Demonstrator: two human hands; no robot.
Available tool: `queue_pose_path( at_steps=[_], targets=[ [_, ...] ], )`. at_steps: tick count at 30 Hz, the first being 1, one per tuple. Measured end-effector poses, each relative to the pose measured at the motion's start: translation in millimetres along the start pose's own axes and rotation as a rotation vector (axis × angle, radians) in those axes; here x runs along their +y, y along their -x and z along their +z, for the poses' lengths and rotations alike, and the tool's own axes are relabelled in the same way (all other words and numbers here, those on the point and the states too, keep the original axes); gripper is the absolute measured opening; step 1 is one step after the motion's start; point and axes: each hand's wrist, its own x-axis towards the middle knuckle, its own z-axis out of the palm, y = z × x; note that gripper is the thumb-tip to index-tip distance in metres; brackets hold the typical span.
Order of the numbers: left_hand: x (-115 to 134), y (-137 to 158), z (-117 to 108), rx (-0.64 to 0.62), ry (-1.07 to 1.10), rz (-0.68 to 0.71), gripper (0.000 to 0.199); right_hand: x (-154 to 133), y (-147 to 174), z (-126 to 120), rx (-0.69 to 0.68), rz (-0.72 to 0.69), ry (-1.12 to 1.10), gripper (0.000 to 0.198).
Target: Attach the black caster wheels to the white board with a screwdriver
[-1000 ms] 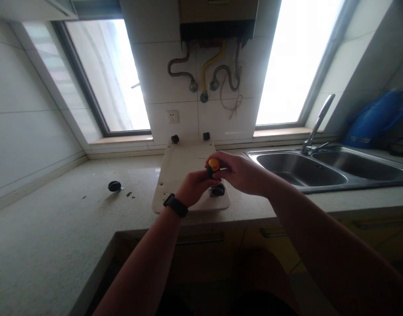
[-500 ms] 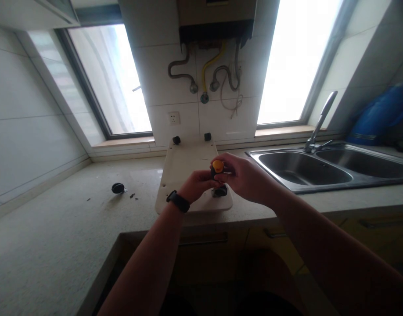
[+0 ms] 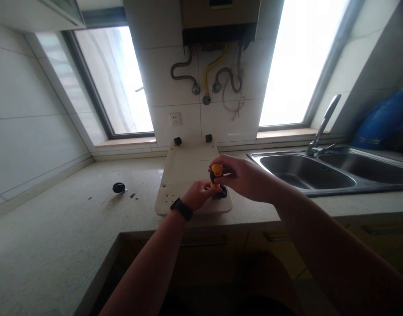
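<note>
My right hand (image 3: 232,170) grips the orange-and-black handle of a stubby screwdriver (image 3: 217,169), held upright over the near right corner of a cream board (image 3: 185,171). Lower down, the fingers of my left hand (image 3: 199,193) close around the bottom of the screwdriver; its tip is hidden. Just under both hands a black caster (image 3: 220,192) sits on that corner, partly covered. Two more casters stand at the far corners, the left one (image 3: 178,141) and the right one (image 3: 208,138). Small holes show at the near left corner.
A loose black caster (image 3: 118,188) lies on the speckled countertop (image 3: 63,210) to the left, with small dark screws or bits (image 3: 133,195) beside it. To the right is a double steel sink (image 3: 303,169) with a faucet (image 3: 323,125). The counter's front edge runs just below the board.
My right hand has shifted slightly on the screwdriver, and more of its handle shows. My left hand sits a little lower and to the right, uncovering the holes at the board's left corner.
</note>
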Motion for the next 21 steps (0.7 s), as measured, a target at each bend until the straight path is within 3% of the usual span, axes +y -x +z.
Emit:
queue_pose_path(
  at_steps=[9,17,21],
  targets=[
    [10.5,11.1,14.5,0.144,-0.084,-0.018,0.046,-0.5,13.2,-1.3,-0.041,-0.07,0.025,0.029],
    [18.2,16.3,18.1,0.255,-0.114,-0.021,0.046,-3.1,11.4,-1.5,0.001,-0.044,0.06,0.038],
    [19.7,16.3,18.3,0.273,-0.07,-0.012,0.044,-0.6,6.3,0.8,0.099,-0.039,0.176,0.024]
  ],
)
